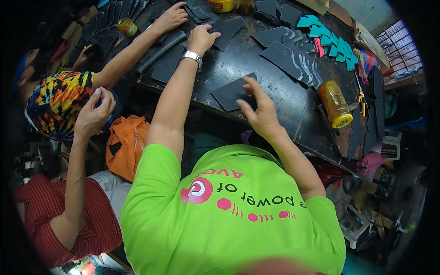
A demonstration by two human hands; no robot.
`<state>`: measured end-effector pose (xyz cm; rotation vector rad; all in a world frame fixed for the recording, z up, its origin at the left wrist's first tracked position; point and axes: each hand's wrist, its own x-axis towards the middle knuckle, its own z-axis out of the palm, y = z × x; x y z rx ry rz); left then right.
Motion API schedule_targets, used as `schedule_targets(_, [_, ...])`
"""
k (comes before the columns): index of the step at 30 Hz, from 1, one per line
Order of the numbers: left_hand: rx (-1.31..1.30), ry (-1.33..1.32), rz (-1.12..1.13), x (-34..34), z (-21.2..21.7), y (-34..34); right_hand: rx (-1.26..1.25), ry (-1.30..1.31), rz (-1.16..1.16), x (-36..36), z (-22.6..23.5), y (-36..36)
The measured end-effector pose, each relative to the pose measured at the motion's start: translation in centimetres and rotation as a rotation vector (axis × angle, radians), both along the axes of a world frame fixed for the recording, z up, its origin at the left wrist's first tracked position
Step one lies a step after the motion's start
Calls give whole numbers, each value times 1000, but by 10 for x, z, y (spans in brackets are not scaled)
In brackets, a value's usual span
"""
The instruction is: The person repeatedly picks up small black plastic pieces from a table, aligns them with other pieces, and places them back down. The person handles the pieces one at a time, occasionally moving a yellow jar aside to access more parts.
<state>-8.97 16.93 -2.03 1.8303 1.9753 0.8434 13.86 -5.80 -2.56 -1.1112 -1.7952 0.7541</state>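
My left hand (pixel 201 40), with a silver watch at the wrist, is at the far side of the dark table (pixel 220 62). Its fingers are curled at the left end of a flat black sheet piece (pixel 231 31) and seem to grip it. Closer to me, my right hand (pixel 261 107) hovers with thumb and index finger apart. It is over the right end of another black rectangular piece (pixel 229 95), which lies near the table's front edge. Whether a fingertip touches that piece I cannot tell.
Black pieces with pale curved bands (pixel 293 62) and teal cut pieces (pixel 327 36) lie far right. A jar with a yellow lid (pixel 334 105) lies on its side near orange-handled scissors (pixel 362 104). A co-worker's hand (pixel 172 18) reaches in at left; another person's hand (pixel 96 112) is raised nearby.
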Motion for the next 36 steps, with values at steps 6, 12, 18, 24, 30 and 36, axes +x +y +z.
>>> schedule_targets(6, [300,-808,-216,37,13,-48,-253,722,-151,16,11,27])
schedule_targets(12, [-39,-1125,-492,113,8,-161,-331,1069,-50,44,10,38])
schedule_targets(18, [232,-207,-505,93,12,-194,-321,688,-235,90,9,22])
schedule_targets(24, [282,146,-550,76,-9,-198,-106,-727,-361,123,19,-4])
schedule_targets(30, [148,144,-797,68,-7,-195,214,-846,-429,124,4,-11])
schedule_targets(36, [29,118,-897,58,6,-183,163,-352,-335,132,42,-50])
